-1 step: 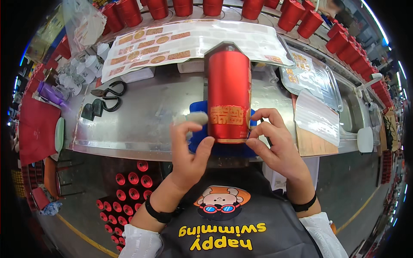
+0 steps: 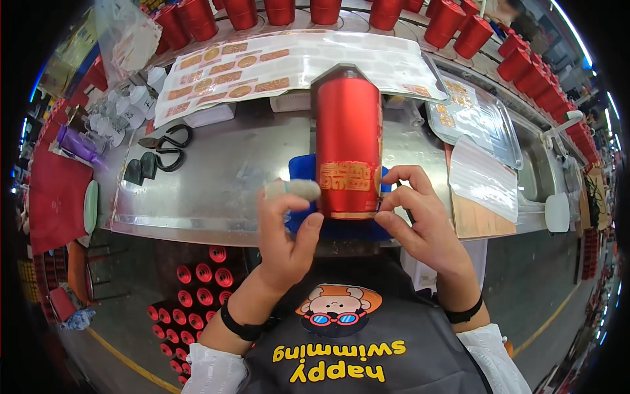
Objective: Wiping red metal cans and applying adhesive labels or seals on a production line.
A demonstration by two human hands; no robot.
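Canister (image 2: pixel 348 131), metallic red cylinder, sits over blue pad (image 2: pixel 302 168); gold block-character label (image 2: pixel 346 176) near lower end. Left hand (image 2: pixel 284 240) spread beside it; right hand (image 2: pixel 425 226) at lower right edge, grip impossible to judge. Dark apron (image 2: pixel 384 279) bears yellow lettering (image 2: pixel 336 374).

I see a wide lane of bare steel worktop (image 2: pixel 230 171) between the scissors (image 2: pixel 157 142) and the left hand (image 2: pixel 285 233). The red canister (image 2: pixel 348 131) blocks any straight crossing to the right hand (image 2: pixel 420 223). On the right my room narrows (just a strip of steel), hemmed by a white sheet (image 2: pixel 482 178). Farther back, the sticker sheet (image 2: pixel 295 65) spans the way.
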